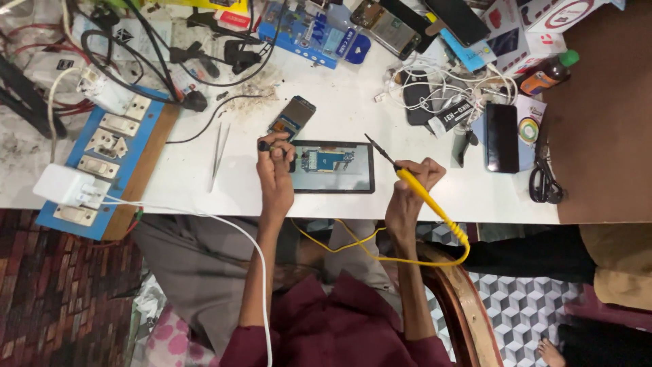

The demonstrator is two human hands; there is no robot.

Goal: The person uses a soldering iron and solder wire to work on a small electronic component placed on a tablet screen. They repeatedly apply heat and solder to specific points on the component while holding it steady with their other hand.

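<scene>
Phone [331, 166], opened with its blue circuit board showing, lies flat at the middle of the frame near the front edge of the white bench [326, 102]. Left hand [275, 166] rests on the phone's left end, fingers curled together around a small dark object that is too small to make out. Right hand [411, 187], just to the right of the phone and clear of it, is clamped on a yellow-handled soldering iron [414, 183]; the dark tip points up and left, hanging above the phone's upper right corner, and its yellow cord [380, 255] loops down off the bench edge toward the lap.

Just above the left hand sits a second small phone body [293, 117], tilted. Metal tweezers [219, 155] lie left of centre. At the left of the frame a blue switch board [112, 136] carries a white charger [64, 187], its white cable running down. Right of centre lie a dark phone [502, 137] and a tangle of white cables [435, 85]; a small bottle with a green cap [550, 71] is at the upper right.
</scene>
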